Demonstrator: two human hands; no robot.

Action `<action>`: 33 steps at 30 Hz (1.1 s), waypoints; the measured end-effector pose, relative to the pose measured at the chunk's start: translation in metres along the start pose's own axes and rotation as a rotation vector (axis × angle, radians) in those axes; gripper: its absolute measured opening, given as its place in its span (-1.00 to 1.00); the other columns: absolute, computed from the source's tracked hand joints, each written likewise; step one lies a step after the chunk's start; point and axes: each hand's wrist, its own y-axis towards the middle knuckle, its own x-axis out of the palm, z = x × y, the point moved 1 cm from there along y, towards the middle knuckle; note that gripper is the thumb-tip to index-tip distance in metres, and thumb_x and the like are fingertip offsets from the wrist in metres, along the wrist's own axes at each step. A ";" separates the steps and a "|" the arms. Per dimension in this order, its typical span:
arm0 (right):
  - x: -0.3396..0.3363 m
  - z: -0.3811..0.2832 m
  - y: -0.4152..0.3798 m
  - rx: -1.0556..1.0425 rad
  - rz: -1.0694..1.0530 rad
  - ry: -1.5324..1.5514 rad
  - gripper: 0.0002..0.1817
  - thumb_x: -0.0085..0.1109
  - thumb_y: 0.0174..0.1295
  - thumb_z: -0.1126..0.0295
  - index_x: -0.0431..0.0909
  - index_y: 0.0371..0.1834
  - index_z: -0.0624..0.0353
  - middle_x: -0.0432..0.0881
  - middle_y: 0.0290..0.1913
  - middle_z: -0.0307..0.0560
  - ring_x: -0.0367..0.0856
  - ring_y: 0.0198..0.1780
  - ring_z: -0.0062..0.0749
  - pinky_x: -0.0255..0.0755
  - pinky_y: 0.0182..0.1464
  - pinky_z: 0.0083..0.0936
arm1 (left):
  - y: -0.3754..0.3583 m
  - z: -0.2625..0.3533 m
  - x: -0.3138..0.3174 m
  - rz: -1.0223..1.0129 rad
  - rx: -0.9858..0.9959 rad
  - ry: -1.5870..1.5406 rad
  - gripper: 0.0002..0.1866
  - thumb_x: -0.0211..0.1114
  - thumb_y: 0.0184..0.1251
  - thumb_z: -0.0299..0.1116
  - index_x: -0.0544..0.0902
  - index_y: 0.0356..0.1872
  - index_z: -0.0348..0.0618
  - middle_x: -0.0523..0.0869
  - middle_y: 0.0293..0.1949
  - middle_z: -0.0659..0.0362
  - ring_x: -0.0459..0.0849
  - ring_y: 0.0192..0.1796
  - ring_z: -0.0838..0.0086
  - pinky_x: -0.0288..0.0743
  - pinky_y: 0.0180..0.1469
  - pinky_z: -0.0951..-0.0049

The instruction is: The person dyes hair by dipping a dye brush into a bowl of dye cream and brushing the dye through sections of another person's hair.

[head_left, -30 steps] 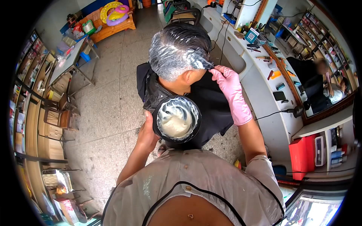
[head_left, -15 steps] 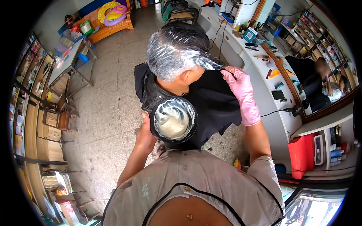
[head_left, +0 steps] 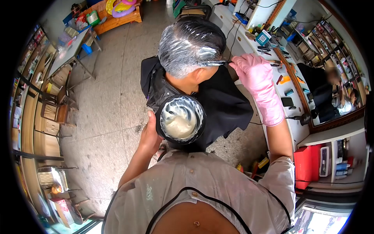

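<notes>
My left hand (head_left: 150, 134), bare, is closed on the side of a black bowl (head_left: 158, 124) that holds thick white cream (head_left: 179, 124). In a pink glove, my right hand (head_left: 253, 72) pinches the handle end of a dark tint brush or comb (head_left: 214, 62); its exact kind is hard to make out. The tool lies nearly level against the side of a seated person's hair (head_left: 187, 45), just above the ear. White cream streaks cover much of that hair. A black cape (head_left: 222, 105) drapes the person's shoulders and lap, with the bowl close behind their neck.
A white counter (head_left: 269, 62) with scissors, clips and an orange tool runs along the right, below a mirror (head_left: 327, 70). A red box (head_left: 307, 165) stands at lower right. On the left are a table (head_left: 72, 50) and shelves; a wooden bench (head_left: 117, 21) is at the back.
My right hand has moved slightly right, and the tool has swung from a downward slant to nearly level above the ear. The bowl stays in my left hand.
</notes>
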 end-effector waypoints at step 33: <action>0.005 0.014 -0.010 0.329 0.002 0.317 -0.83 0.35 0.01 0.29 0.64 -0.38 0.08 0.64 -0.41 -0.13 0.63 -0.36 -0.19 0.50 -0.29 -0.39 | 0.006 -0.014 -0.007 0.010 0.047 -0.075 -0.22 -0.23 0.39 0.24 0.31 0.26 -0.33 0.45 0.22 -0.03 0.44 0.25 0.22 0.30 0.28 0.19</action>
